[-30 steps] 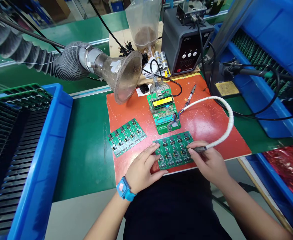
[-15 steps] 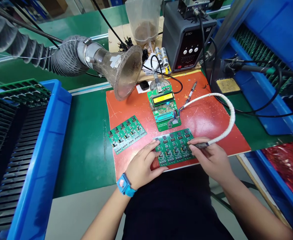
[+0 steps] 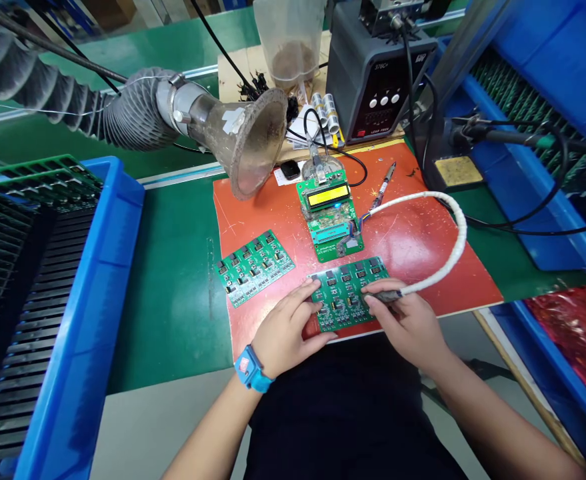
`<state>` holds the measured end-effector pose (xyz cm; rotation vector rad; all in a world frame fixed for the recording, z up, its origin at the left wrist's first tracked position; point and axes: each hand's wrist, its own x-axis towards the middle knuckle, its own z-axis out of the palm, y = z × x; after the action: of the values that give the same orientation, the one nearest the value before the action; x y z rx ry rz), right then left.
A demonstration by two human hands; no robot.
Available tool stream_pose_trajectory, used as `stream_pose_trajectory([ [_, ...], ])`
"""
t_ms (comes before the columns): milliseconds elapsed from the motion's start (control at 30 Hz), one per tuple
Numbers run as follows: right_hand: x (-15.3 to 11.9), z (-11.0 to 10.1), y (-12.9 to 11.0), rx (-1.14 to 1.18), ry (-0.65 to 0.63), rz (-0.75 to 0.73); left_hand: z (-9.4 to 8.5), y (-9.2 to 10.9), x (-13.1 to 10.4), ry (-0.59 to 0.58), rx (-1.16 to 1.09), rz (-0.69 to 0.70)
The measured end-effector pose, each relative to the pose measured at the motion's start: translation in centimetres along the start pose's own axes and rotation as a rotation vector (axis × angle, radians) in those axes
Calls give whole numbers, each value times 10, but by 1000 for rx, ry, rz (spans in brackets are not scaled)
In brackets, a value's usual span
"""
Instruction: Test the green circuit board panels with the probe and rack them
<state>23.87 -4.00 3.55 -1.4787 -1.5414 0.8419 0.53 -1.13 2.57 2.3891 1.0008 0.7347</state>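
A green circuit board with several small displays lies on the red mat near its front edge. My left hand grips its left end, fingertips on the top face and thumb at the front edge. Between the thumb and fingers of my right hand is a dark probe, its tip over the right half of that board. A white sleeved cable runs from the probe to a programmer board with a lit yellow screen. To the left lies a second circuit board.
A fume funnel hangs over the mat's back left. Blue bins flank the bench. Behind the mat stands a grey soldering station; a pen and sponge holder are at the right.
My right hand has moved a little left with the probe, bringing its tip further in over the board. My left hand keeps its hold. The view has shifted slightly.
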Motion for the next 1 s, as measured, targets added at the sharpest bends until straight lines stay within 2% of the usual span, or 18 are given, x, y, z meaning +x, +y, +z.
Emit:
stream_pose_trajectory([
  [300,2,1,-5,-99,11,-82,0,1,0,0,6,10],
  [667,4,6,-8,-123,82,-58,0,1,1,5,21,12],
  [833,3,4,-8,-92,57,-25,0,2,1,5,21,8],
  [1000,3,3,-5,-91,58,-67,0,1,0,5,18,9],
])
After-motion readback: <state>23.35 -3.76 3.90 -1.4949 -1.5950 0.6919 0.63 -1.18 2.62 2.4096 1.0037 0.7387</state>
